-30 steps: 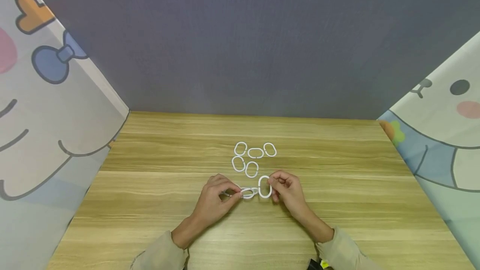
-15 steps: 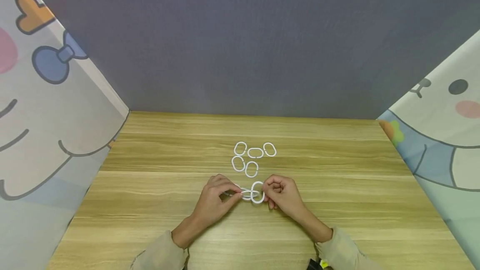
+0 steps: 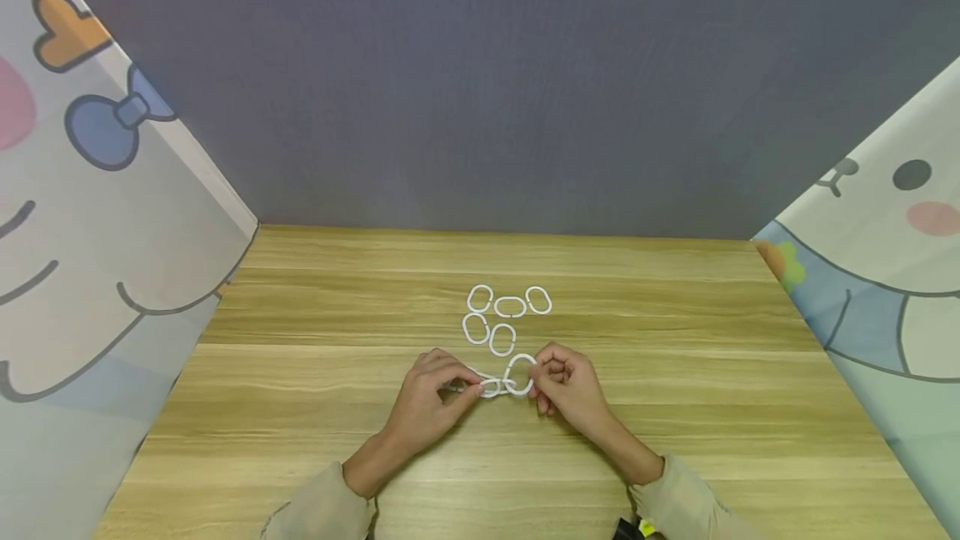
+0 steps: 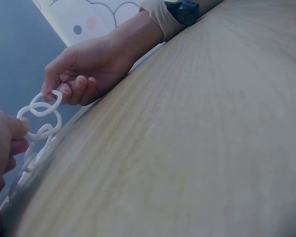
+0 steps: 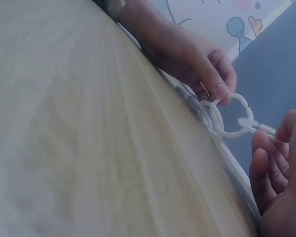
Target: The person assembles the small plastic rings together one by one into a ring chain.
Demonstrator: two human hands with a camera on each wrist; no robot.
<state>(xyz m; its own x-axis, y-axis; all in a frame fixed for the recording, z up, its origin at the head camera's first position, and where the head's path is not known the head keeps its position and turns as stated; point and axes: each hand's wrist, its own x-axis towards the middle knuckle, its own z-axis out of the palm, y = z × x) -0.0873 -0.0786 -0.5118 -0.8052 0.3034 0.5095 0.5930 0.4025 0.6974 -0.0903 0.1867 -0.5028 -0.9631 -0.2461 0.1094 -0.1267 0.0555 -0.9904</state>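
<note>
Clock centred on the held rings, 12 pointing away from the person. Left hand (image 3: 431,392) at 9, thumb and finger pinching a white ring (image 5: 238,96). Right hand (image 3: 573,386) at 3, pinching an end ring (image 3: 522,356) that's hooked through the first. From here I see more linked rings (image 4: 28,169) on the left hand's one, partly hidden by that hand. Five loose rings (image 3: 510,298) lie flat on the wood table (image 3: 675,440) at 12, near the hands. Grey panel (image 3: 480,90) well beyond, also 12.
</note>
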